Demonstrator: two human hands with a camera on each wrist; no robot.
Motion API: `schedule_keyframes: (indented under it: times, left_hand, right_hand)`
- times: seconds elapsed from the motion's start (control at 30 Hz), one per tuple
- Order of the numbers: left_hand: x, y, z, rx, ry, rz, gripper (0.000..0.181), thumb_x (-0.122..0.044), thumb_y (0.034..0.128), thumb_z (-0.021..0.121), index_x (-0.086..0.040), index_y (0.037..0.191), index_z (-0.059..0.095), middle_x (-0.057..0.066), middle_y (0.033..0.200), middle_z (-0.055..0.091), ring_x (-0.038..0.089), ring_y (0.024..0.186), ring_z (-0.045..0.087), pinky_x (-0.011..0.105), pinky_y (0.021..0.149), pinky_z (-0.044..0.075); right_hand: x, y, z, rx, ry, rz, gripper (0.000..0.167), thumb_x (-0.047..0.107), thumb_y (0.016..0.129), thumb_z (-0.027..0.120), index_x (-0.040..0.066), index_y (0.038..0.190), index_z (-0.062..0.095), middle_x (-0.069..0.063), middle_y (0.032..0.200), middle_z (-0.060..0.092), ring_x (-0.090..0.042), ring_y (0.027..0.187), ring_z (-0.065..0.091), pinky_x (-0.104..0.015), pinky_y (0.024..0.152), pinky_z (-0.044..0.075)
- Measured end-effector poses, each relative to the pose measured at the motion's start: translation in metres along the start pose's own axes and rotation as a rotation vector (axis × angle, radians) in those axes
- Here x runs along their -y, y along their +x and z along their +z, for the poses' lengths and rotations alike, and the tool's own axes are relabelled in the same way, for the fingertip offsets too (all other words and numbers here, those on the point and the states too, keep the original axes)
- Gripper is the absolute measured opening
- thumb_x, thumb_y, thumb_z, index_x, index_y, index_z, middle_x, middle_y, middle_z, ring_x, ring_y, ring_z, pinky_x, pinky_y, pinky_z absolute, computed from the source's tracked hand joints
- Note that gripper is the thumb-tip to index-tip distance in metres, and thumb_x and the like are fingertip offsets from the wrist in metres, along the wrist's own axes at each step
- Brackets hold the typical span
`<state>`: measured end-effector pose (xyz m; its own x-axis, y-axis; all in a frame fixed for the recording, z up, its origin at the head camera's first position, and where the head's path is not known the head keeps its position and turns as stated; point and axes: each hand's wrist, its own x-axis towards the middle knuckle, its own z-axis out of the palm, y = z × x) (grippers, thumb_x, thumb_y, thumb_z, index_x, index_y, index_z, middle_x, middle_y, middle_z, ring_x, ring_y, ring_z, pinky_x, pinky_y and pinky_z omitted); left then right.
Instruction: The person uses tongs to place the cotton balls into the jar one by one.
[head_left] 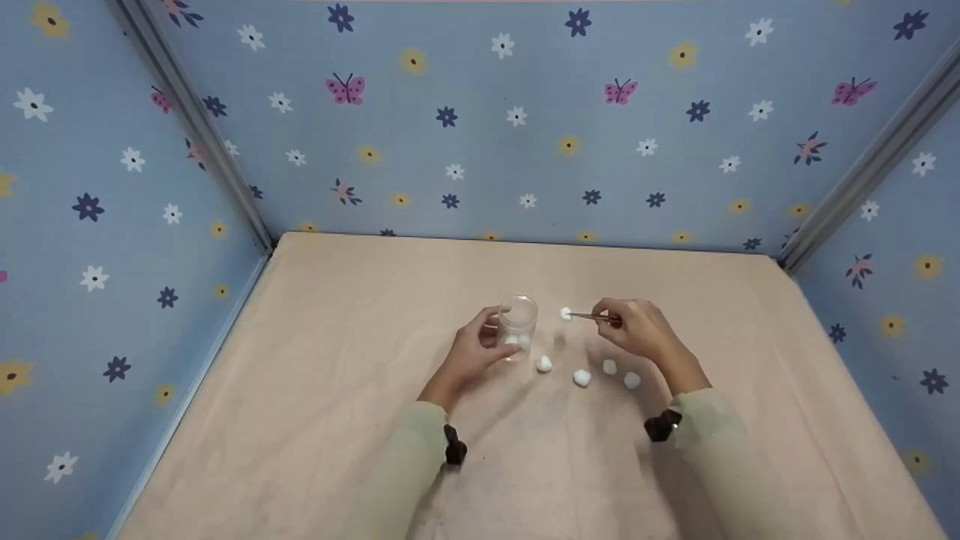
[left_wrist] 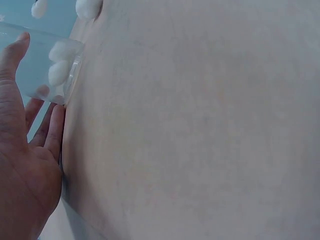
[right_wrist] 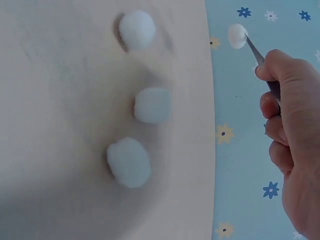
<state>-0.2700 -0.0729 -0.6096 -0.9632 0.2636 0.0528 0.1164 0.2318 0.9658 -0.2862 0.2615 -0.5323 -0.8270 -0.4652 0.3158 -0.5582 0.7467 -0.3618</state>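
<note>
My left hand (head_left: 471,351) grips a clear plastic cup (head_left: 519,319) from its left side, thumb in front and fingers behind. Inside, at the bottom, lie white cotton balls (left_wrist: 60,72); two show in the left wrist view. My right hand (head_left: 639,328) pinches metal tweezers (head_left: 592,316), their tips pointing left. Between those tips hangs one cotton ball (right_wrist: 237,36), above the table and a little to the right of the cup's rim. Several loose cotton balls lie below and between the hands, one (head_left: 544,364) close to the cup and another (head_left: 582,378) farther right.
A table with a pale peach cloth (head_left: 337,337) lies under everything. Blue flowered panels (head_left: 480,150) stand behind it and on both sides, with grey metal posts (head_left: 217,150) at the corners. Dark wrist cameras (head_left: 454,445) sit on both sleeves.
</note>
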Motion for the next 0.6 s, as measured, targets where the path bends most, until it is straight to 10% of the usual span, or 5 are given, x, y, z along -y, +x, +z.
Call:
schedule_keyframes:
  times: [0.6]
  left_hand:
    - [-0.0008, -0.0012, 0.0002, -0.004, 0.027, -0.004, 0.071, -0.017, 0.0992, 0.089, -0.021, 0.162, 0.056, 0.017, 0.147, 0.067, 0.032, 0.131, 0.074, 0.049, 0.115, 0.062]
  right_hand:
    - [0.0079, 0.0072, -0.0105, -0.032, 0.034, 0.013, 0.012, 0.007, 0.098, 0.075, 0.006, 0.109, 0.081, -0.011, 0.085, 0.083, -0.008, 0.064, 0.051, -0.027, 0.062, 0.041]
